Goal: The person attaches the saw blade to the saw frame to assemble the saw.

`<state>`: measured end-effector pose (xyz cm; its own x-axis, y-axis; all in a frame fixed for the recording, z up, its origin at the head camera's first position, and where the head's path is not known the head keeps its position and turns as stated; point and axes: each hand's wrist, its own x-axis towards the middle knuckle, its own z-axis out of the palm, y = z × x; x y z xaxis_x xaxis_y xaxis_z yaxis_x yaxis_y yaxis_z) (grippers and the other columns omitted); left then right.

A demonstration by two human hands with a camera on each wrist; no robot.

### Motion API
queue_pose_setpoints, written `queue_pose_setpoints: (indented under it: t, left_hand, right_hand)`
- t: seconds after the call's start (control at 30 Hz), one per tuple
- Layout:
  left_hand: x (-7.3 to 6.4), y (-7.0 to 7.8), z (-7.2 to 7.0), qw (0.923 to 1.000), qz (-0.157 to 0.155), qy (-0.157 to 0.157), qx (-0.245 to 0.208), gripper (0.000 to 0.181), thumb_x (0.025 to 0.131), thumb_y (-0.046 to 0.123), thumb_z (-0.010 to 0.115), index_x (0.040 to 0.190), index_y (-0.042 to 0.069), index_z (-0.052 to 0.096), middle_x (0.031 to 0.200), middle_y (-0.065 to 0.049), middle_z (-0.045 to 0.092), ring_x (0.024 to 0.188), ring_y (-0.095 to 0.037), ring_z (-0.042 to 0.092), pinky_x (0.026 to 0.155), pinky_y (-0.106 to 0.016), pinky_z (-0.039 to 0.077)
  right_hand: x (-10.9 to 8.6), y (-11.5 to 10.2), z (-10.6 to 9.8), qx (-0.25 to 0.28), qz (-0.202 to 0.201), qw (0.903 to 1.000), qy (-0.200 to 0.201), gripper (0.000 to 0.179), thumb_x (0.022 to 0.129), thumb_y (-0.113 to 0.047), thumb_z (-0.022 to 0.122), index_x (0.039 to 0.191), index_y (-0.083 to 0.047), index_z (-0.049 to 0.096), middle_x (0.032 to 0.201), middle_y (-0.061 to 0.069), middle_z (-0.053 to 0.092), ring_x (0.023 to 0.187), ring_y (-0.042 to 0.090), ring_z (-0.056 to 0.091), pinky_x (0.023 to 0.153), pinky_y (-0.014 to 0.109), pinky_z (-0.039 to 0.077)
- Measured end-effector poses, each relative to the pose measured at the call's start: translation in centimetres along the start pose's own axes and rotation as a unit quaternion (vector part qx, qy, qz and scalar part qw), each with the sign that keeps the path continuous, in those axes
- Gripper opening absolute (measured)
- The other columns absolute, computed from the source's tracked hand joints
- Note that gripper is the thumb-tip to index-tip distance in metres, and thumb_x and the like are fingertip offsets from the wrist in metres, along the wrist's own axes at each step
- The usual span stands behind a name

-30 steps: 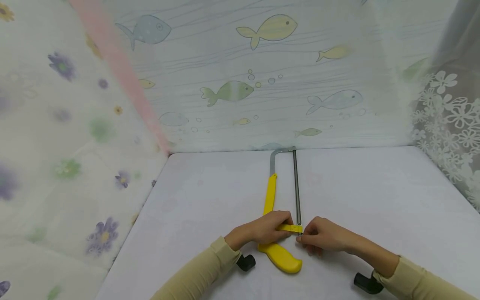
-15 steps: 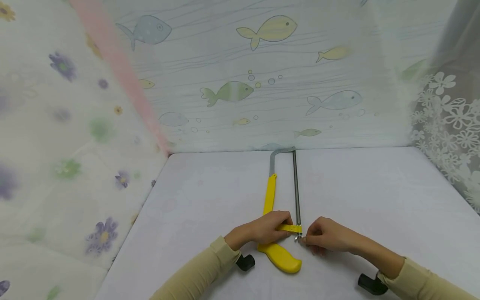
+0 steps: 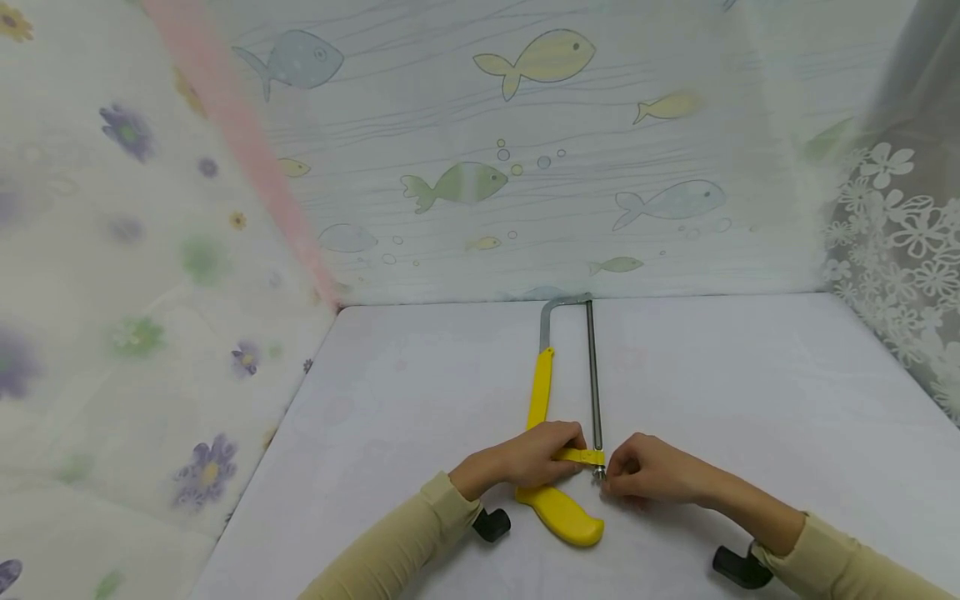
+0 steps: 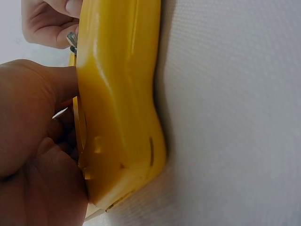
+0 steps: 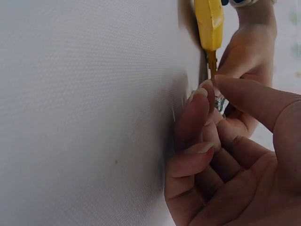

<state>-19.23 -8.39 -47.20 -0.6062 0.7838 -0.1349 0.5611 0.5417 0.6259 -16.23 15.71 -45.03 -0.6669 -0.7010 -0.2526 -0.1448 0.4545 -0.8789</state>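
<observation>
A hacksaw with a yellow frame and handle (image 3: 562, 518) lies on the white table, its far end pointing away from me. My left hand (image 3: 536, 454) grips the frame just above the handle, near the short yellow arm (image 3: 581, 456) that bears the blade end. From that arm runs the dark blade bar (image 3: 594, 375). A small metal wing nut (image 3: 598, 474) sits on the near end of the bar. My right hand (image 3: 656, 471) has curled fingers, with thumb and fingertips at the wing nut. In the right wrist view the fingers (image 5: 193, 115) partly hide it.
The white table (image 3: 420, 375) extends around the saw on both sides. Behind it hangs a fish-print curtain (image 3: 457, 250), with a flowered cloth (image 3: 135, 333) on the left and lace (image 3: 918, 233) on the right. Black wrist devices (image 3: 738, 568) sit at both sleeves.
My right hand draws back slightly from the wing nut half a second ago, then comes in against it again. The wing nut's wings stand at a different angle. My left hand and the saw stay put.
</observation>
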Motion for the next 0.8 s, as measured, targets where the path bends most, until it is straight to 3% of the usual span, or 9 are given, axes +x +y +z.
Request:
queue_pose_setpoints:
  t: [0.4,0.8]
  left_hand:
    - [0.05,0.04,-0.02,1.0,-0.003,-0.003,-0.004,0.014,0.103,0.016,0.063,0.115,0.013,0.057,0.107,0.007,0.061,0.094,-0.002,0.052,0.087,-0.015,0.044]
    - [-0.03,0.07,-0.06,1.0,-0.003,-0.002,-0.007,0.014,0.103,0.016,0.064,0.115,0.013,0.058,0.106,0.007,0.061,0.092,-0.002,0.052,0.087,-0.015,0.045]
  right_hand:
    - [0.31,-0.31,0.37,0.002,0.002,1.0,0.0,0.03,0.098,-0.026,0.068,0.077,-0.005,0.073,0.065,0.005,0.064,0.055,0.012,0.053,0.051,0.024,0.044]
    - [0.35,-0.33,0.28,-0.011,0.014,0.9998,0.007,0.03,0.101,-0.026,0.065,0.079,-0.007,0.074,0.065,0.005,0.066,0.056,0.013,0.055,0.051,0.025,0.045]
